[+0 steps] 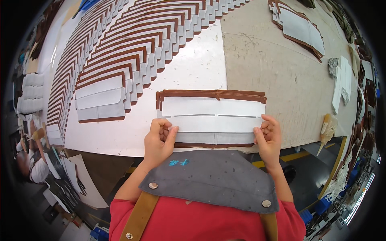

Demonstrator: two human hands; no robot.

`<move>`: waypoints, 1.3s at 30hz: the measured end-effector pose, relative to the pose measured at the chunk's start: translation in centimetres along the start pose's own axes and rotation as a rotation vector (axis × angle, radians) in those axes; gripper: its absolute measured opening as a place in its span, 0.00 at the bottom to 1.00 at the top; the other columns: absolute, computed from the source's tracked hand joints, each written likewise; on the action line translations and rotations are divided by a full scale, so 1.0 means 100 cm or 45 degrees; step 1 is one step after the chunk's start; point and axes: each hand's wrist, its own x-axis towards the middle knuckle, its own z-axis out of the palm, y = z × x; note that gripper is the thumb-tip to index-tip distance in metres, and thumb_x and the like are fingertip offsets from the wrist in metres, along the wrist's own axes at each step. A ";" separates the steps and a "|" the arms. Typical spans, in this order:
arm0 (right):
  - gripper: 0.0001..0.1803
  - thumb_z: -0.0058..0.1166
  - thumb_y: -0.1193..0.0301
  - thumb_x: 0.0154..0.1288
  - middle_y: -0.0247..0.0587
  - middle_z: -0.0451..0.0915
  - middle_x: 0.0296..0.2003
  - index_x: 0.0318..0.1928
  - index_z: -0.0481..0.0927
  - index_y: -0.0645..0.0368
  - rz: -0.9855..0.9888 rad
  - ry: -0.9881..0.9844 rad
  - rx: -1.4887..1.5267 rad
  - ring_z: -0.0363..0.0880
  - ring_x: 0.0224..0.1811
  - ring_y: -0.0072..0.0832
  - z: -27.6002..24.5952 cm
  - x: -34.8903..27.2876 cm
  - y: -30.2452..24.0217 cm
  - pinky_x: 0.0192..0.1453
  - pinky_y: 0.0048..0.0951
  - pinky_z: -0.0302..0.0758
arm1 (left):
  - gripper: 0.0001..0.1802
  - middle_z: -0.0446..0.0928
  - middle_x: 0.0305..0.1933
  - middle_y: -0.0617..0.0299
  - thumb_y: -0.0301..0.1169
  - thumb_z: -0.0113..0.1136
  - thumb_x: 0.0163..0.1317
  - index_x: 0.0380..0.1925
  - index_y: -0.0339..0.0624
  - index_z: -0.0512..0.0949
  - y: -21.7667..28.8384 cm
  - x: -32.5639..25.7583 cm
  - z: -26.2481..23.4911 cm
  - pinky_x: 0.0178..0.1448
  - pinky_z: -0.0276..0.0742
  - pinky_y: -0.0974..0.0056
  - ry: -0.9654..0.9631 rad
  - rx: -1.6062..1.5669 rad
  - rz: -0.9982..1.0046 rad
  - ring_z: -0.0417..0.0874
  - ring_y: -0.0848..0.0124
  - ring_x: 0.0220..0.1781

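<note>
Between both hands is a white rectangular panel [215, 123] with a row of thin slits along its length. It lies over a small stack of brown-edged pieces [241, 94], whose brown borders show above and below it. My left hand [159, 138] pinches the panel's lower left corner between thumb and curled fingers. At its lower right corner, my right hand [268, 138] grips it the same way. The stack's lower piece shows a pale grey face below the panel. How many layers lie underneath is hidden.
Long overlapping rows of brown-edged white pieces [100, 105] fan across the table's left side. Another such stack [301, 30] lies at the far right. A yellowish glue bottle [326, 125] and white strips [341, 82] sit by the right edge. A person [36, 166] works at far left.
</note>
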 end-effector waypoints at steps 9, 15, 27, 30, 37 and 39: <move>0.15 0.52 0.82 0.60 0.27 0.63 0.26 0.49 0.77 0.62 -0.010 -0.020 -0.252 0.58 0.23 0.12 -0.001 0.007 0.004 0.25 0.14 0.57 | 0.16 0.67 0.24 0.63 0.24 0.57 0.59 0.48 0.40 0.74 0.010 0.011 -0.003 0.25 0.65 0.73 -0.047 0.256 0.015 0.66 0.78 0.18; 0.16 0.53 0.81 0.57 0.29 0.64 0.24 0.48 0.79 0.60 -0.077 -0.031 -0.417 0.59 0.22 0.14 0.001 0.009 -0.001 0.25 0.16 0.58 | 0.18 0.68 0.24 0.63 0.24 0.57 0.58 0.50 0.41 0.74 0.011 0.013 -0.004 0.24 0.66 0.72 -0.059 0.338 0.087 0.67 0.76 0.18; 0.17 0.54 0.82 0.56 0.31 0.66 0.24 0.47 0.80 0.58 -0.120 -0.035 -0.499 0.60 0.21 0.17 0.001 0.009 -0.001 0.25 0.18 0.59 | 0.20 0.72 0.28 0.60 0.25 0.57 0.59 0.53 0.41 0.72 0.014 0.014 -0.006 0.27 0.69 0.70 -0.084 0.343 0.044 0.69 0.73 0.20; 0.17 0.54 0.82 0.56 0.31 0.66 0.23 0.48 0.80 0.58 -0.125 -0.037 -0.504 0.61 0.21 0.16 0.001 0.009 -0.001 0.25 0.18 0.59 | 0.20 0.73 0.28 0.59 0.26 0.56 0.59 0.53 0.41 0.72 0.016 0.015 -0.007 0.28 0.70 0.69 -0.097 0.408 0.065 0.70 0.71 0.20; 0.20 0.54 0.82 0.55 0.32 0.66 0.23 0.50 0.78 0.59 -0.203 -0.057 -0.572 0.61 0.21 0.17 -0.001 0.011 -0.006 0.25 0.19 0.60 | 0.21 0.73 0.28 0.59 0.26 0.55 0.59 0.55 0.45 0.71 0.015 0.018 -0.006 0.27 0.71 0.65 -0.091 0.737 0.262 0.75 0.67 0.22; 0.20 0.54 0.82 0.55 0.32 0.66 0.23 0.51 0.78 0.59 -0.226 -0.094 -0.576 0.62 0.21 0.18 -0.001 0.012 -0.007 0.25 0.19 0.61 | 0.21 0.72 0.25 0.60 0.27 0.56 0.59 0.54 0.46 0.71 0.018 0.017 -0.007 0.26 0.70 0.65 -0.076 0.735 0.226 0.74 0.68 0.21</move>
